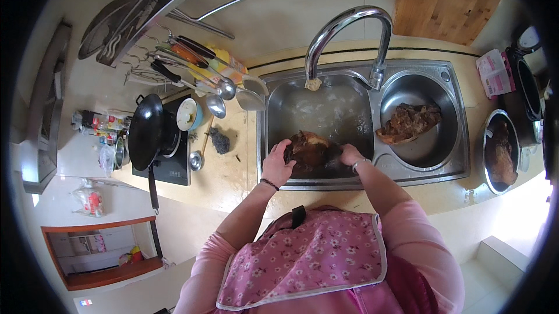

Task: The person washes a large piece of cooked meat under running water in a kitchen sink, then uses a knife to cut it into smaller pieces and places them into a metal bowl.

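Observation:
A dark brown piece of meat (309,149), seemingly smoked or cured, lies in the rectangular sink basin (279,108) among cloudy water. My left hand (278,163) grips its left end, thumb towards me and fingers over the far side. At the right, my right hand (350,156) closes around the darker end of the meat; its fingertips are partly hidden. A second browned piece of meat (409,122) rests in the round basin (441,156). Above the rectangular basin arches a chrome faucet (349,17) with a cloth-like wrap on its spout.
An oval metal dish (484,156) with more meat (502,156) stands on the right counter. To the left are a steel wool scrubber (219,140), a ladle (196,161), a bowl (188,115) and a black wok (146,132) on the cooktop. Hanging utensils (218,91) reach towards the sink.

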Action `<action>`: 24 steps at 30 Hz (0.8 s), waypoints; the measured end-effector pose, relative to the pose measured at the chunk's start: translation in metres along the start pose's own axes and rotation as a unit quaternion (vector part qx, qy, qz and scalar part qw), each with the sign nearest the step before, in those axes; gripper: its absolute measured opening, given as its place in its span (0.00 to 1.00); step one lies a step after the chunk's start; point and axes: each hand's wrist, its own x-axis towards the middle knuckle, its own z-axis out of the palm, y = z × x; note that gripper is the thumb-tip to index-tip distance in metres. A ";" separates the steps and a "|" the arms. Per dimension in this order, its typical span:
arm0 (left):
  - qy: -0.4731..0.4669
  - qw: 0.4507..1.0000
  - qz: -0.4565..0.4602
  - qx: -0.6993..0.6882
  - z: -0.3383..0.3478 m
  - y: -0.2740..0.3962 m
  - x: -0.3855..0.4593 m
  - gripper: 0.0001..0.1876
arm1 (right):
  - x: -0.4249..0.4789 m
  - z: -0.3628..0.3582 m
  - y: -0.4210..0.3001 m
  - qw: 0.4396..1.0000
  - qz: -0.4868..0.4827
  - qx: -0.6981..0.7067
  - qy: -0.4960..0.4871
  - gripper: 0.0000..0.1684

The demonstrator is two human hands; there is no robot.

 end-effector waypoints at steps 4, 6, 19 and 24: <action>0.018 1.000 -0.011 -0.018 -0.015 0.000 0.000 0.28 | -0.066 -0.053 -0.087 0.971 -0.127 0.179 0.099 0.21; 0.009 1.000 -0.022 0.002 -0.023 0.007 0.001 0.27 | -0.093 -0.069 -0.123 0.939 -0.164 0.273 0.133 0.18; -0.010 1.000 -0.003 0.027 -0.032 -0.013 -0.015 0.28 | -0.061 0.010 -0.106 0.948 -0.204 0.150 0.190 0.18; -0.002 0.998 0.006 0.062 -0.029 -0.008 -0.013 0.27 | -0.094 -0.007 -0.156 0.890 -0.292 0.228 0.267 0.21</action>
